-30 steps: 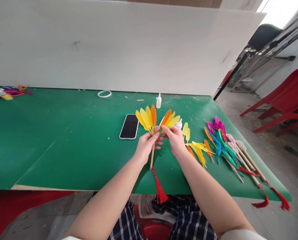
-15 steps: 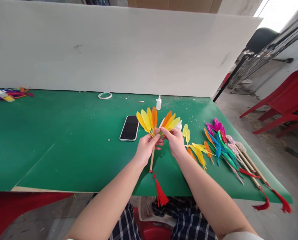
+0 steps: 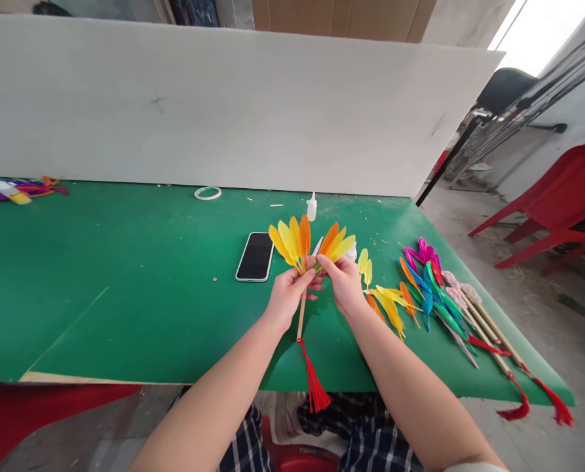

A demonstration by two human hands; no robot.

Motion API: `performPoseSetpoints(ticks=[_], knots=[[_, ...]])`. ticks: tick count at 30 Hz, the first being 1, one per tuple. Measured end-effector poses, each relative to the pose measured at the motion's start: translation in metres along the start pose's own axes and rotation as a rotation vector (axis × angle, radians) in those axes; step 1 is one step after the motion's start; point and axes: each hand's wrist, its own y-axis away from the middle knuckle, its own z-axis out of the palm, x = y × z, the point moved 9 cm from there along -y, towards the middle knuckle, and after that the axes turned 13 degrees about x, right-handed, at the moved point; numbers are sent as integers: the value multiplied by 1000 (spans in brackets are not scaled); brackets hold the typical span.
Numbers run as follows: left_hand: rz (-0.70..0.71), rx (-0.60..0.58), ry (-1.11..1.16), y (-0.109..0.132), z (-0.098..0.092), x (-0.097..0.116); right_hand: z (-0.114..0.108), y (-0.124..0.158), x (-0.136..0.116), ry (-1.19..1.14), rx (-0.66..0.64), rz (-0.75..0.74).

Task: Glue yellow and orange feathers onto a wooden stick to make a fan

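Between my hands is a feather fan (image 3: 286, 244) of yellow and orange feathers, spread in two groups on a wooden stick handle (image 3: 301, 316). A red tassel (image 3: 316, 387) hangs from the handle's lower end, over the table edge. My left hand (image 3: 291, 288) is closed around the base of the fan, thumb on top. My right hand (image 3: 342, 278) pinches at the feather bases of the right group; a pale pink feather tip shows in the gap. The fingers partly hide the fan's centre.
A phone (image 3: 255, 257) lies left of the fan, with a white glue bottle (image 3: 312, 207) behind it. Loose yellow feathers (image 3: 390, 308) lie to the right. Farther right are colourful feathers (image 3: 427, 288) and sticks with red tassels (image 3: 562, 412). A tape ring (image 3: 207, 193) sits near the white board (image 3: 213, 105).
The view has tilted slightly, so everything sits a little lower. Both hands keep nearly the same hold on the fan, with the pale pink feather tip showing more clearly.
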Motion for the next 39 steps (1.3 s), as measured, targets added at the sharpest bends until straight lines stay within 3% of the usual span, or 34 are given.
performPoseSetpoints(ticks=[9,15,29,33,37,39], knots=[[-30,-135,38,5,13,-1,-3,-5,0,-57,18,24],[-35,-79,46,-1,7,-5,13,4,4,-33,-153,86],[-45,-69,-16,0,8,-7,21,13,13,-58,-203,174],[-24,-91,-132,-2,7,-9,20,10,9,-63,-202,148],[86,-96,-392,-12,-15,14,17,7,5,-37,-230,177],[96,54,-381,-21,-46,36,19,12,13,77,-338,273]])
